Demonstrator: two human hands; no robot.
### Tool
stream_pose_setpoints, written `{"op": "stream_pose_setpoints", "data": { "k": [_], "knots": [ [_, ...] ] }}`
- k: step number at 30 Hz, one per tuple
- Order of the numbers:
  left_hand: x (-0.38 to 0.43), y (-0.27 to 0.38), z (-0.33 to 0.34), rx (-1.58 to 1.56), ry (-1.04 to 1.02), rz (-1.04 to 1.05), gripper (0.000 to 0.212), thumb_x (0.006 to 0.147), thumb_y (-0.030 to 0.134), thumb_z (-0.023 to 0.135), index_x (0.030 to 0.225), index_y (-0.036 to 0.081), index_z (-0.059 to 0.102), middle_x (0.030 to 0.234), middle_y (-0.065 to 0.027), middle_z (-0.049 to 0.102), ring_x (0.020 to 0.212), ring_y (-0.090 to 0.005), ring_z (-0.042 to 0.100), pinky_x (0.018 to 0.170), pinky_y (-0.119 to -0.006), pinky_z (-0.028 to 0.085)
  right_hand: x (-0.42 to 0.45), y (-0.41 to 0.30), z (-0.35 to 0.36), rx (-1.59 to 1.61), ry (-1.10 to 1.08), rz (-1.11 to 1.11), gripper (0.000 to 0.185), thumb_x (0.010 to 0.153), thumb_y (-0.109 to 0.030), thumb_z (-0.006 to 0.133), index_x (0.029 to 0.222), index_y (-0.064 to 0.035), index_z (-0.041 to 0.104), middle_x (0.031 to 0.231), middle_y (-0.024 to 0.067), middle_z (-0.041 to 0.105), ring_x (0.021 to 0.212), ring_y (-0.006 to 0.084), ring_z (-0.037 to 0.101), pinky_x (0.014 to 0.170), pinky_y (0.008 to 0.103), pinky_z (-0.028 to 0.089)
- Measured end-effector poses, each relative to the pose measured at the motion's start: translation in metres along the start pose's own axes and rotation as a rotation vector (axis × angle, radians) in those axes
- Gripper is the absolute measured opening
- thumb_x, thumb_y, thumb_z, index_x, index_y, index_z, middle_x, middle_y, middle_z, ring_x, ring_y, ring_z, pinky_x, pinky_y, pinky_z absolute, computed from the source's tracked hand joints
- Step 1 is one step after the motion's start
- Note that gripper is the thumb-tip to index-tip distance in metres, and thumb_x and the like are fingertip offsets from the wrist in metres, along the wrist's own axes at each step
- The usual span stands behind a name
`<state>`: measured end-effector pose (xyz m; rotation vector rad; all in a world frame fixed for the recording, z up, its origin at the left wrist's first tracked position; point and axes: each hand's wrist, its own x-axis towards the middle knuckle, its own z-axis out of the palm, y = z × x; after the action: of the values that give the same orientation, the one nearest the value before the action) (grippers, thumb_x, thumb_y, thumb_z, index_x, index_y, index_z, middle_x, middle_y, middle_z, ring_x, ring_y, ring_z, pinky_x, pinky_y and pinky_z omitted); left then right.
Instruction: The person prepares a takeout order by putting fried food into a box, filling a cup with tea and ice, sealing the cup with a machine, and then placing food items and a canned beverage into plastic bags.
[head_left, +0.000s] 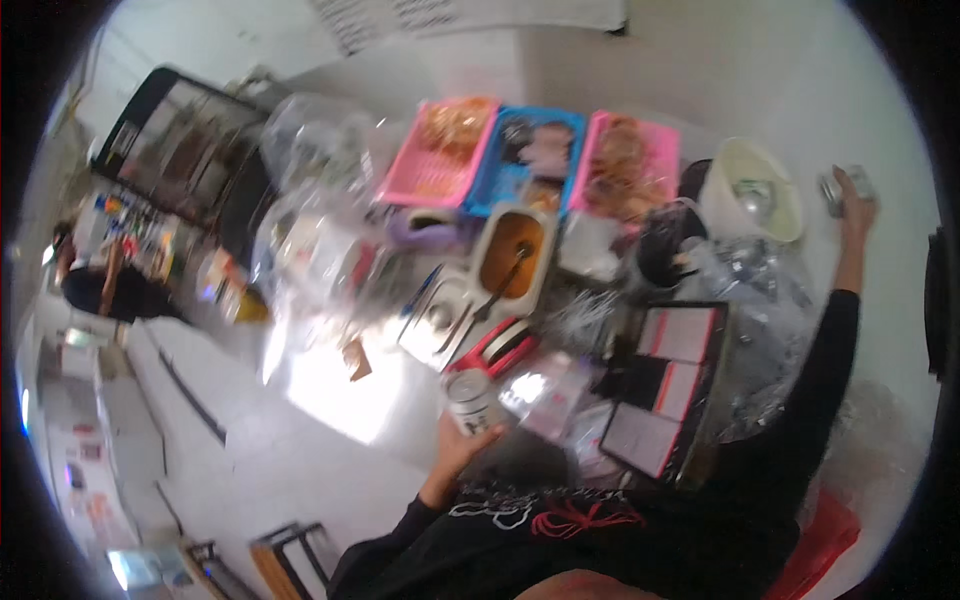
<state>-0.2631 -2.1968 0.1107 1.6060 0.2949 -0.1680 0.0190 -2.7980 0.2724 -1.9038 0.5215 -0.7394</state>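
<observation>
My left hand (459, 446) holds a white lidded container (471, 397) with dark markings, above the near side of the cluttered table. My right hand (855, 206) reaches far out to the right, its fingers around a small grey object (861, 182); blur hides exactly what it is. Just beyond the left hand lies a red tape dispenser (501, 346). A white tub of orange-brown sauce (508, 251) stands further back, with a dark-handled ladle (504, 281) in it.
Two pink baskets (401, 184) (664, 142) and a blue basket (487, 191) hold bagged food at the back. A cream bin (720, 184) and clear plastic bags (757, 337) stand right. Framed papers (679, 386) lie nearer me. Another person (124, 292) is at far left.
</observation>
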Motion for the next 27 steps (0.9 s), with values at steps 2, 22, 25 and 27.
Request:
{"op": "stream_pose_setpoints", "data": {
  "k": [2, 22, 25, 27],
  "knots": [
    [-0.010, 0.020, -0.007, 0.065, -0.031, 0.023, 0.067, 0.052, 0.021, 0.078, 0.106, 0.000, 0.044, 0.097, -0.0092, 0.054, 0.090, -0.0187, 0.051, 0.081, -0.031, 0.040, -0.011, -0.013, 0.002, -0.169, 0.094, -0.419, 0.061, 0.061, -0.023, 0.071, 0.112, -0.0031, 0.044, 0.106, 0.0144, 0.050, 0.095, 0.0235, 0.050, 0.081, 0.0317, 0.041],
    [-0.002, -0.086, -0.169, -0.338, -0.130, -0.079, 0.060, 0.069, 0.019, 0.062, 0.116, 0.002, 0.028, 0.104, -0.0131, 0.048, 0.094, -0.0229, 0.050, 0.081, -0.034, 0.041, -0.603, -0.031, 0.167, 0.131, -0.639, -0.290, 0.075, 0.041, -0.008, 0.077, 0.104, -0.0076, 0.035, 0.103, 0.0089, 0.043, 0.095, 0.0202, 0.045, 0.084, 0.0335, 0.037],
    [-0.014, -0.077, -0.195, -0.513, -0.275, -0.142, 0.057, 0.073, 0.024, 0.054, 0.118, 0.003, 0.027, 0.108, -0.0122, 0.045, 0.098, -0.0226, 0.049, 0.082, -0.036, 0.042, -0.630, -0.001, 0.166, 0.063, -0.521, -0.208, 0.072, 0.042, -0.003, 0.075, 0.100, -0.0085, 0.033, 0.101, 0.0097, 0.043, 0.097, 0.0210, 0.044, 0.085, 0.0327, 0.036],
    [-0.017, -0.083, -0.209, -0.515, -0.339, -0.151, 0.059, 0.073, 0.026, 0.055, 0.119, 0.003, 0.026, 0.108, -0.0115, 0.045, 0.098, -0.0229, 0.049, 0.082, -0.036, 0.042, -0.633, 0.008, 0.155, -0.005, -0.433, -0.154, 0.069, 0.043, -0.002, 0.074, 0.098, -0.0087, 0.034, 0.101, 0.0093, 0.044, 0.099, 0.0212, 0.043, 0.086, 0.0332, 0.035]
  ]
}}
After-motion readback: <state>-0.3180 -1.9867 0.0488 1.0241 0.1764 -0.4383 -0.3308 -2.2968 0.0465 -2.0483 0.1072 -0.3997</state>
